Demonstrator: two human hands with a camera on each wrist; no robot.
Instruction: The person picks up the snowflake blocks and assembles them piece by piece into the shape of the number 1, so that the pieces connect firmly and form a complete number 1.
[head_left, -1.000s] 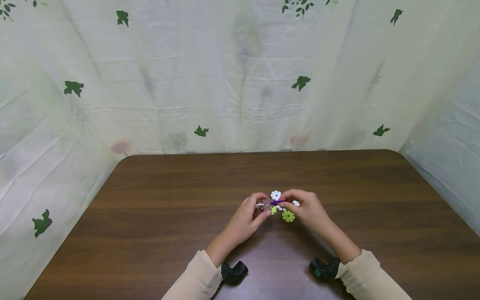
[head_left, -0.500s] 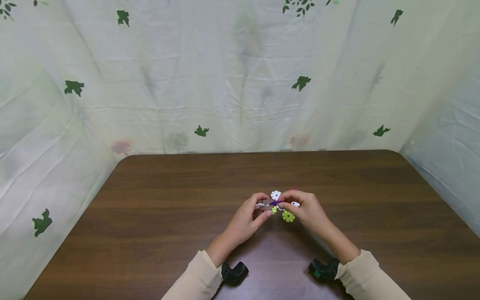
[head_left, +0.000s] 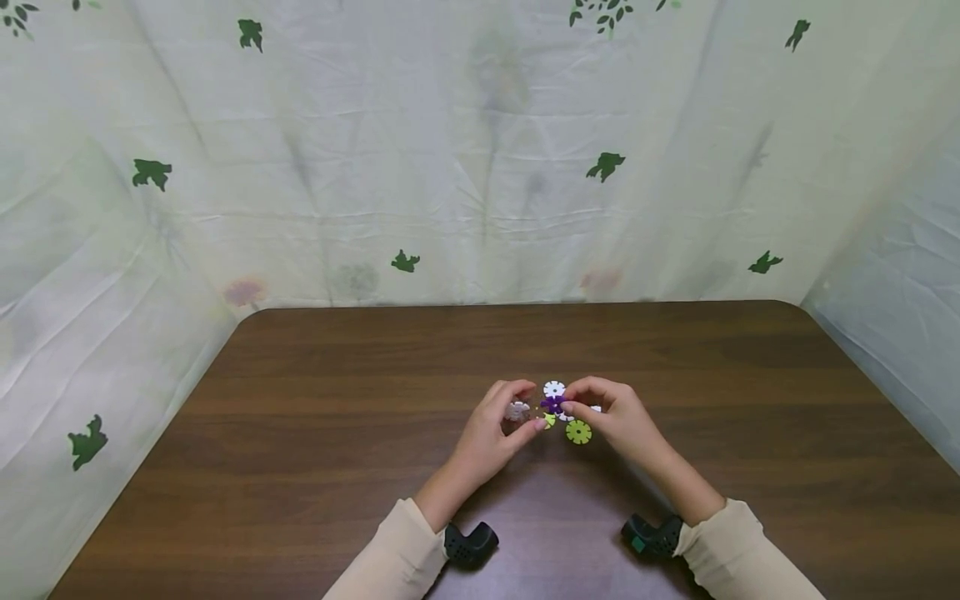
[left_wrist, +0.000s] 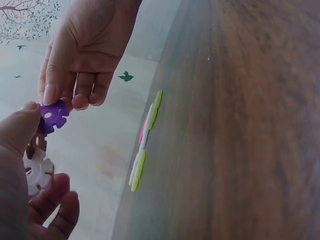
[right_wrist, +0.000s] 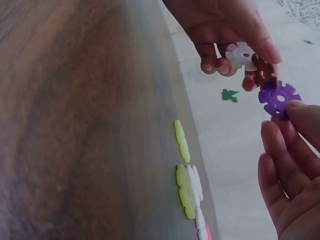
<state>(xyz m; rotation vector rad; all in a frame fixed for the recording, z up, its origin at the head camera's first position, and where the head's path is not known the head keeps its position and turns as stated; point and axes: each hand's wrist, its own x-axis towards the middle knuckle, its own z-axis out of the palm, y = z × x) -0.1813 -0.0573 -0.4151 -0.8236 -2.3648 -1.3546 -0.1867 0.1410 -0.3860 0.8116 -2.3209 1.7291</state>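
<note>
Three notched plastic discs, the interlocking snowflake kind, are held in a chain between the hands. The left hand [head_left: 483, 433] pinches the brown disc [right_wrist: 270, 71] in the middle, between thumb and fingers. A white disc [right_wrist: 234, 54] sits at the brown disc's other side, within the left hand's curl. My right hand [head_left: 618, 421] pinches the purple disc [right_wrist: 270, 101] at its outer edge with thumb and index finger. In the right wrist view the purple disc's notched rim meets the brown one at an angle. The chain is held above the tabletop.
On the wooden table [head_left: 360, 433], beyond and under the hands, lie yellow-green discs [head_left: 572, 432] and white discs [head_left: 554, 387]. A bit of a pink disc [right_wrist: 209, 233] shows behind the white ones. A printed cloth [head_left: 450, 192] hangs behind the table.
The purple disc has turned from nearly edge-on to show its face. The brown and white discs have tilted with it, so the white one shows more face. Both hands have barely moved.
</note>
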